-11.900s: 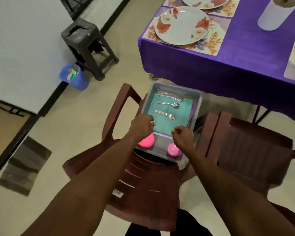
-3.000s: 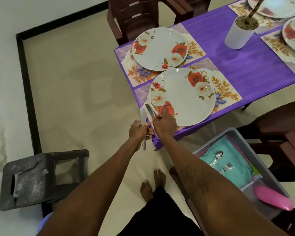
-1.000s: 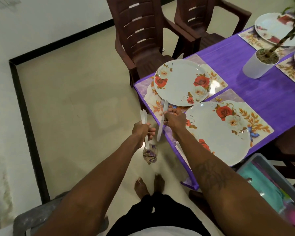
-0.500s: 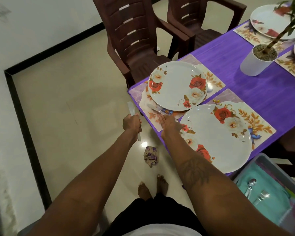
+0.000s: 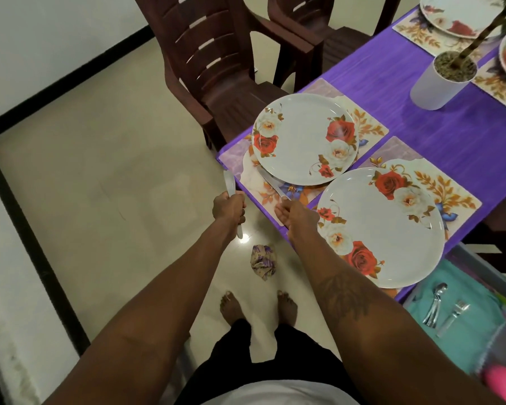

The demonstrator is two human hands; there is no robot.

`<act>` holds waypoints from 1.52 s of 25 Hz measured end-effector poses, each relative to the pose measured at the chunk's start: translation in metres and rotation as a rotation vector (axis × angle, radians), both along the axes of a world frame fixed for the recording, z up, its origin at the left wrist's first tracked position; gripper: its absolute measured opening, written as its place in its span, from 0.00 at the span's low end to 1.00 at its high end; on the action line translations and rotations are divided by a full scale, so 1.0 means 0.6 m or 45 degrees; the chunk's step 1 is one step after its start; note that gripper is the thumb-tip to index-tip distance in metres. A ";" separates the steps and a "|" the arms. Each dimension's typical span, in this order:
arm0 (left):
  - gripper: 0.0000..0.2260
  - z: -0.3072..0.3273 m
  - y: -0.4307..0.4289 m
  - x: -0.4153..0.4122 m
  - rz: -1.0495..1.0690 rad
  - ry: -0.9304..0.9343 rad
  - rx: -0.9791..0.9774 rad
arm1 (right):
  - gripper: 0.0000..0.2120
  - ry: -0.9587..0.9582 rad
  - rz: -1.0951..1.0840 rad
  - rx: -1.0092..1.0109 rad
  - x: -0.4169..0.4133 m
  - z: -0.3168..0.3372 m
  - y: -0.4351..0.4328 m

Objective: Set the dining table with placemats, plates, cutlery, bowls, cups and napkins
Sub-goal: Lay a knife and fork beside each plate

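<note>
- Steel knife [image 5: 230, 182] stands upright, gripped in the left hand [image 5: 228, 208].
- Right hand [image 5: 298, 214], loosely open, is beside the second knife [image 5: 272, 184] on the placemat [image 5: 368, 130], at the plate's [image 5: 304, 138] seven o'clock.

Left hand [image 5: 228, 209] grips knife [image 5: 229, 182] (right hand [image 5: 297, 214] touches second knife [image 5: 270, 182]).

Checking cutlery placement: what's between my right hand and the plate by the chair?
A knife lies on the placemat there, running from near the right hand along the plate; the head view shows it.
</note>
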State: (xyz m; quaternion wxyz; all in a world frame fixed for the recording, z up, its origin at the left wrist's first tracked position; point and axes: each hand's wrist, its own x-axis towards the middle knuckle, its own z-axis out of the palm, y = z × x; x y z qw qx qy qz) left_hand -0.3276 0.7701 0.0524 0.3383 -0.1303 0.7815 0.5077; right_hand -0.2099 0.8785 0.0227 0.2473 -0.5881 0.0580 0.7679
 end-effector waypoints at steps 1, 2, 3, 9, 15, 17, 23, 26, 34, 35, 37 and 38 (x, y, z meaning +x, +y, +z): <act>0.06 0.003 -0.001 -0.004 -0.024 0.000 0.001 | 0.08 -0.151 0.165 0.156 -0.002 -0.003 -0.003; 0.06 0.005 -0.002 -0.008 -0.050 0.000 0.006 | 0.08 -0.246 0.355 0.239 -0.002 0.016 -0.008; 0.06 0.006 -0.004 -0.011 -0.071 -0.001 0.007 | 0.08 -0.314 0.470 0.313 -0.003 0.024 -0.013; 0.06 0.012 -0.015 -0.019 -0.150 -0.021 0.025 | 0.09 -0.297 0.527 0.417 -0.001 0.019 -0.011; 0.05 0.008 -0.006 0.003 -0.205 -0.073 0.055 | 0.04 -0.216 0.515 0.385 -0.012 -0.002 -0.020; 0.05 0.008 -0.003 0.008 -0.219 -0.075 0.044 | 0.01 -0.180 0.536 0.390 -0.015 -0.006 -0.018; 0.05 0.004 0.000 0.006 -0.233 -0.083 0.044 | 0.18 -0.265 0.378 0.337 -0.020 0.003 -0.016; 0.04 0.001 -0.001 0.000 -0.227 -0.076 0.039 | 0.12 -0.286 0.434 0.292 -0.020 -0.007 -0.016; 0.05 -0.001 -0.002 -0.011 -0.260 -0.068 0.017 | 0.14 -1.231 1.232 1.113 -0.038 0.011 -0.035; 0.04 0.000 -0.005 -0.015 -0.260 -0.061 0.020 | 0.14 -1.337 1.282 1.229 -0.039 0.011 -0.035; 0.05 0.000 -0.013 -0.030 -0.253 -0.050 0.028 | 0.15 -1.393 1.366 1.352 -0.041 -0.002 -0.031; 0.05 0.000 -0.017 -0.037 -0.254 -0.044 0.023 | 0.14 -1.396 1.433 1.392 -0.040 -0.011 -0.026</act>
